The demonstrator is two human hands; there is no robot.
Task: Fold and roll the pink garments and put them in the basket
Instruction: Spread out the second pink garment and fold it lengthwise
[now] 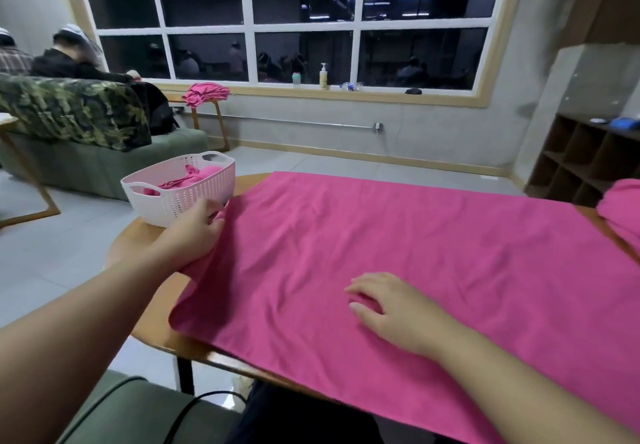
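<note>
Pink garment [398,253] spread on worktop [145,239]. Left edge pinched by left hand [197,232]; right hand [388,308] rested flat, grip loose. Fold to be made evenly, wrinkles smoothed first.

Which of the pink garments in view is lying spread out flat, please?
The large pink garment covering the wooden table; the left hand grips its edge. Those in the white basket and on the far stool are bunched.

L hand [199,232] grips pink garment [398,246] edge by basket [180,189]; R hand [388,308] rests flat on it.
</note>
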